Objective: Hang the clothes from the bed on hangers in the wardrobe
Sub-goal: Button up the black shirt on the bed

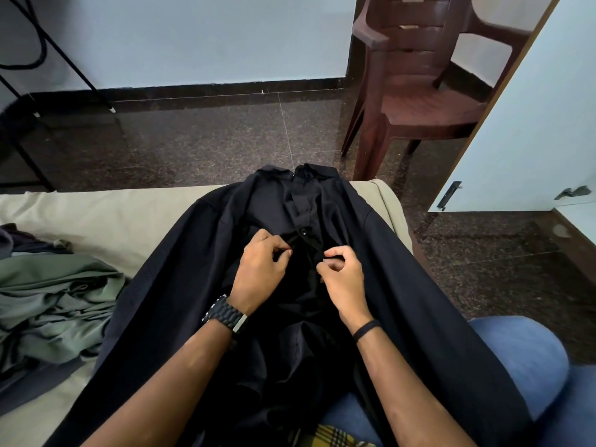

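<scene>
Black shirt (322, 221) lies spread out on the bed (96, 214), collar pointing at the floor, with its lower part over the person's lap. Both hands sit on the middle of the shirt, at the button strip. The left hand (258, 269) has its fingers curled and pinches one edge of the strip. The right hand (342, 272) pinches the other edge, just beside the left hand. A black button (303, 232) shows just above the hands. A dark watch (225, 314) is on the left wrist, and a thin black band (366, 330) is on the right wrist. Left of the shirt, a pile of green clothes (54, 298) lies on the bed. Past the shirt's collar, a brown plastic chair (419, 91) stands on the dark floor (209, 140).
</scene>
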`<state>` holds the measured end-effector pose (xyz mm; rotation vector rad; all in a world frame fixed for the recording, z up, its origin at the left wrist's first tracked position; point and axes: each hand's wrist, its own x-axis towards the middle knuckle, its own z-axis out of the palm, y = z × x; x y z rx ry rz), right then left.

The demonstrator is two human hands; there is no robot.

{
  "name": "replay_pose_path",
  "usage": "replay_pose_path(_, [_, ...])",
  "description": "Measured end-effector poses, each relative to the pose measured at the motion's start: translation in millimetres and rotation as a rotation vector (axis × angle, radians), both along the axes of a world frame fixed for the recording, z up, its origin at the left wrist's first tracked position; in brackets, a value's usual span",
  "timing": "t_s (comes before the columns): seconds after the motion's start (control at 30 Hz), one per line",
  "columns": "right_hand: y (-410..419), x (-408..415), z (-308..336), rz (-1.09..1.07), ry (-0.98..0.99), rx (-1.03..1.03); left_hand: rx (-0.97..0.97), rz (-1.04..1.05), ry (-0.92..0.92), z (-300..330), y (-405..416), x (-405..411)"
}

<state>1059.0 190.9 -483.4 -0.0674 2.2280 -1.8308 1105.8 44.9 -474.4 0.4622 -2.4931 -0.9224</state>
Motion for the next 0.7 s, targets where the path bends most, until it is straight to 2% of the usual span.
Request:
replay_pose_path(0.1, [4.1,5.5,2.0,0.055,0.115,-0.018,-0.003,-0.001,0.029,7.1,5.8,5.2])
replay_pose_path(0.2, [5.7,7.8,3.5,0.082,0.124,-0.01,0.011,-0.04,-0.085,6.6,8.9,8.3])
replay_pose_path(0.33, [5.6,7.4,3.6,-0.04,0.085,-0.022,0.177,-0.016,-0.102,3.2,16.9,13.5])
replay_pose_path(0.47, [5.6,7.3,3.2,-0.006,0.09,0.048,0.32,0.034,-0.145,6.3,22.1,14.8])
replay_pose_path(0.6, [6.7,9.9,5.8,0.044,0.12,0.061,0.245,0.028,-0.16,8.8,24.3,19.6])
replay_pose_path(0.7, [8.1,11.2,9.6,0.074,0.158,0.059,0.087,-0.049,-0.145,8.3,25.7,23.9])
